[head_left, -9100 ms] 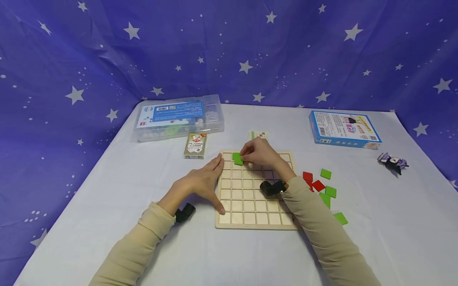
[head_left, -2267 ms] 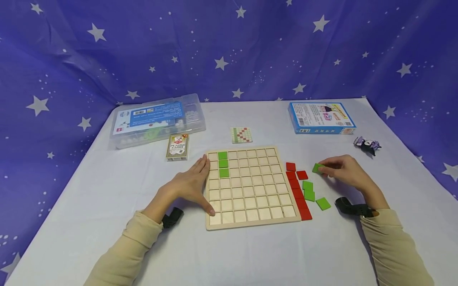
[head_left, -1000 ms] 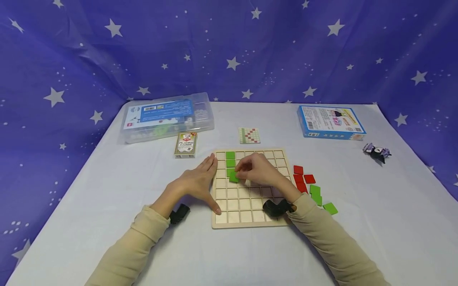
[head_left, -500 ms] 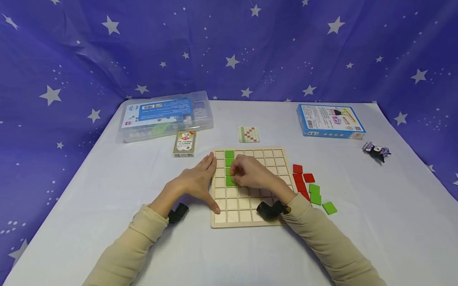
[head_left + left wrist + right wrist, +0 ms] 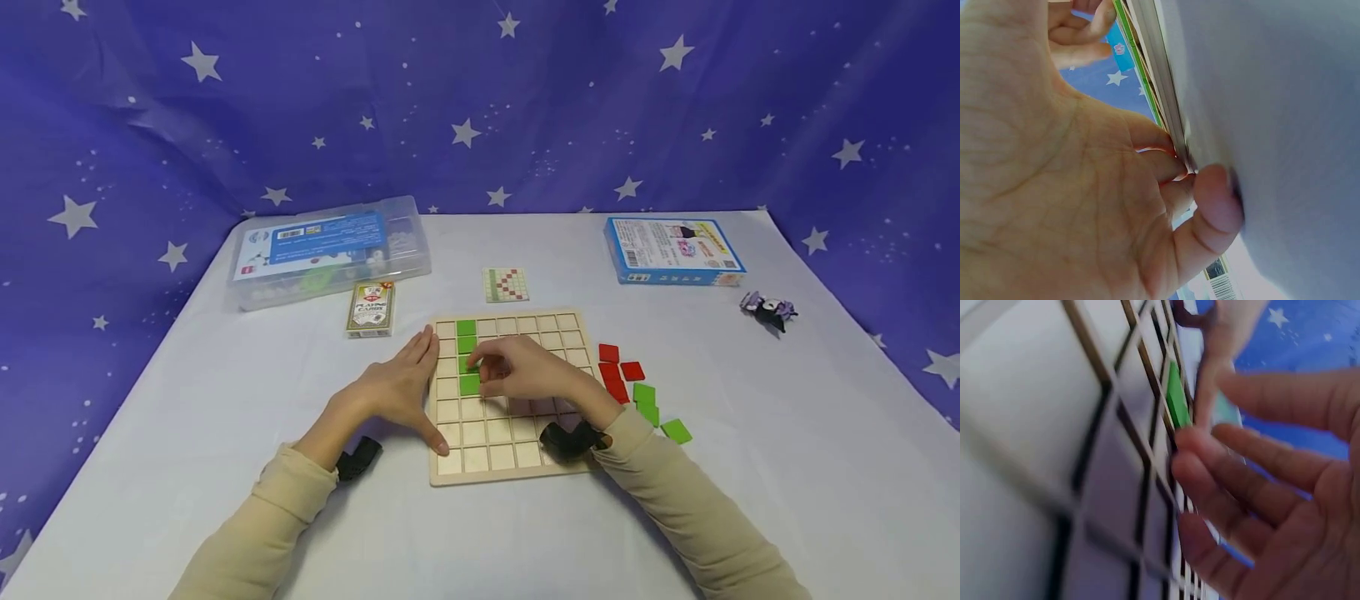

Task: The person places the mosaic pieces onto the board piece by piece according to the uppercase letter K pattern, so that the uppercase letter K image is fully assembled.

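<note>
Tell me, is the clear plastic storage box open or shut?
Shut: the clear plastic storage box has its labelled lid lying flat on top.

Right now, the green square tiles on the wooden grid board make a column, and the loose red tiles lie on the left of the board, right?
Not quite. The green square tiles do make a column on the wooden grid board, but the loose red tiles lie on its right, beside more green ones. The head view shows it.

Even soft light, head view sharp with faint shadows, wrist views close, right blurred
</note>
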`<state>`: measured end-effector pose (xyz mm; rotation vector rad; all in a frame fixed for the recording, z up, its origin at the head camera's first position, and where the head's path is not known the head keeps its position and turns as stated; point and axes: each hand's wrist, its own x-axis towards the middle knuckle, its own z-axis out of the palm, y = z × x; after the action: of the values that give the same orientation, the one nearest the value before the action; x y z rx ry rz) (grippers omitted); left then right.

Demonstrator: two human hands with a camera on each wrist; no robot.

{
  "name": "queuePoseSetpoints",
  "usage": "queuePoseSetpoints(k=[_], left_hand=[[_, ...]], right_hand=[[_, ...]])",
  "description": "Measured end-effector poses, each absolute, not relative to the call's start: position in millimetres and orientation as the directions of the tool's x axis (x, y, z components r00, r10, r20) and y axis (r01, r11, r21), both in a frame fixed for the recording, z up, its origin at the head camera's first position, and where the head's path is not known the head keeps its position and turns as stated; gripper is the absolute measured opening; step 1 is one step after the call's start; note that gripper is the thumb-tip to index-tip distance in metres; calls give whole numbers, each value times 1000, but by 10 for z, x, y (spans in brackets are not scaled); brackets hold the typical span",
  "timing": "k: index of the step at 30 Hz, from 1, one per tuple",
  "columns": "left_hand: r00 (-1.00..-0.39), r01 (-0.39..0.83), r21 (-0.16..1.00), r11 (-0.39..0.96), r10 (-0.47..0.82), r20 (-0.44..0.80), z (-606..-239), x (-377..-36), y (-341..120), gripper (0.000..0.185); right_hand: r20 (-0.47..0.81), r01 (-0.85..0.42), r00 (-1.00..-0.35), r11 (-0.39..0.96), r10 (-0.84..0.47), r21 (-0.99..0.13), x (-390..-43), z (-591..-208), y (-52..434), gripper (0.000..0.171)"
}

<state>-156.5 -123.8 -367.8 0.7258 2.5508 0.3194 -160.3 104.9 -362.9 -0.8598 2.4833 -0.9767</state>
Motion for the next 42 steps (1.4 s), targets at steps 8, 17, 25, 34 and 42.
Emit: queuePoseSetpoints(k=[8,17,25,34,42], left_hand=[[-747,456,344,821,563,-353,-3687,-1543,-1302,153],[-745,456,347,819,565,-355,-3690,-1562,-1335,151],[-742,460,362,811,575,-346,-3689,-1589,-1336,150],[-740,450,367,814,570,-356,-3708,-1566,-1316,149],[-738,461,360,811,575,-353,-3686,-1554,-1249,150]], right_hand=[[-74,-318,-786,505,-613,-803,-1585,-3571,1710,37],[-124,-131,-906,545,-405,-828,-1349,-3603,2739,29],[-226,-58,-926,707,-301,-705,-1240,-3646,3020,25],[-245,-94,-910,741,-335,-665,-1202,-3699,2967,27],[-261,-89,-900,734,-349,-673,-1147,-3697,3010,25]])
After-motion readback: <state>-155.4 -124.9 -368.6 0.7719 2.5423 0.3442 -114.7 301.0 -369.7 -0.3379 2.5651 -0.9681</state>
